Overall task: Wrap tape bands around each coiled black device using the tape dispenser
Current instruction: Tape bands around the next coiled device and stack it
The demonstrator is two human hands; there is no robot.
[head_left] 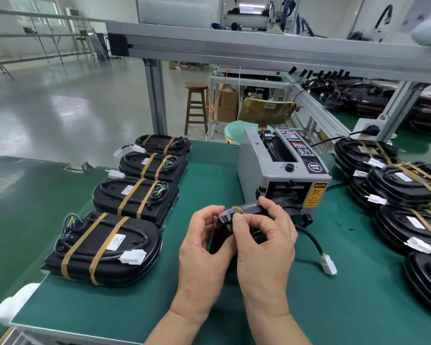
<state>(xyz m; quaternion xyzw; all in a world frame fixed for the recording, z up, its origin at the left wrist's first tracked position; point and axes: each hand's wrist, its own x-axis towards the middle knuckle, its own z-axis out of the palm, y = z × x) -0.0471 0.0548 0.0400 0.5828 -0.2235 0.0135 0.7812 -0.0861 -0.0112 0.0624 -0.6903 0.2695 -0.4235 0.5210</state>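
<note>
Device: black device [224, 230] stands between both hands over the worktop [159, 307], with the tape dispenser [281, 168] just beyond at 12 o'clock.
Left hand: left hand [204, 247] grips the device's 9 o'clock end.
Right hand: right hand [264, 242] pinches the tape strip [239, 209] on the top edge and is nearer the work.
Axis: seemingly 8 to 2 o'clock, largely hidden.
Cable: its white connector [329, 267] trails toward 4 o'clock.
Next: the band likely runs across that axis.

Green bench [209, 170]: taped devices [110, 247], dispenser [256, 168]
</note>
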